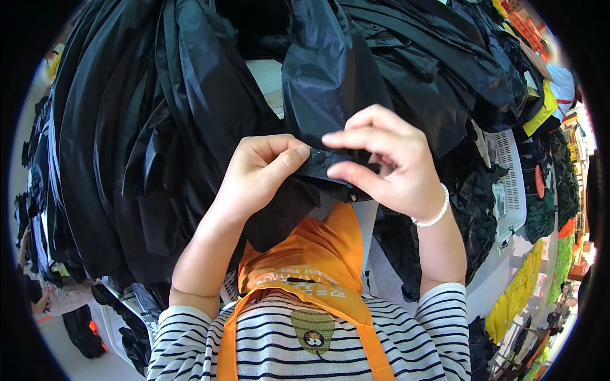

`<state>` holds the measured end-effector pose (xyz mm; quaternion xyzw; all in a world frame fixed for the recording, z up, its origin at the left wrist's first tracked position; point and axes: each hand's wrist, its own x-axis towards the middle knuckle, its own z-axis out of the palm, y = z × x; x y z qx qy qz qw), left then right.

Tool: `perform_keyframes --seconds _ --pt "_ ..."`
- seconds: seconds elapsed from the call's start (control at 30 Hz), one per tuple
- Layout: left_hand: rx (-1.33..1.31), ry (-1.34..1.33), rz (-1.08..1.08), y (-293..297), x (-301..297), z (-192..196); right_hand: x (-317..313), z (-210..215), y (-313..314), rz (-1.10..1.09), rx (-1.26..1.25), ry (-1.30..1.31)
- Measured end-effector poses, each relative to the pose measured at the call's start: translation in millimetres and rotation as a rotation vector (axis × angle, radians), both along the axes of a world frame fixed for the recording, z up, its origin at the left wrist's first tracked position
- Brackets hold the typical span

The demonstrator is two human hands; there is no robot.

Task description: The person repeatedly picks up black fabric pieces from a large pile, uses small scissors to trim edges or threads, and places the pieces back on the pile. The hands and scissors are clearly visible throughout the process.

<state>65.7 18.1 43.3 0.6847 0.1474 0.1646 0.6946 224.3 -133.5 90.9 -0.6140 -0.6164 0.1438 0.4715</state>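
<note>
One black band (324, 167) — crosswise, left fingers (287, 160) pinching

You wear one orange apron (305, 238) and one striped shirt (270, 346). Beyond the apron are your two hands, one left hand (260, 170) and one right hand (399, 164), with one beaded bracelet (435, 220). To the apron's right you have one white basket (516, 190) and at least two yellow cloths (518, 290); to its left, a second white basket. Dark garments (114, 127) beyond it overlap too much for you to count.
</note>
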Motion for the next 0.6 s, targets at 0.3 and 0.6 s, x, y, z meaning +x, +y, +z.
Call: perform_keyframes --seconds 0.3,0.6 --pt "0.013 0.006 0.006 -6.2 1.9 1.8 -5.8 -18.6 3.3 -0.054 0.035 0.005" --pt "-0.159 -0.007 0.158 -14.2 6.3 0.0 -5.4 -19.9 -10.6 -0.439 0.033 0.012"
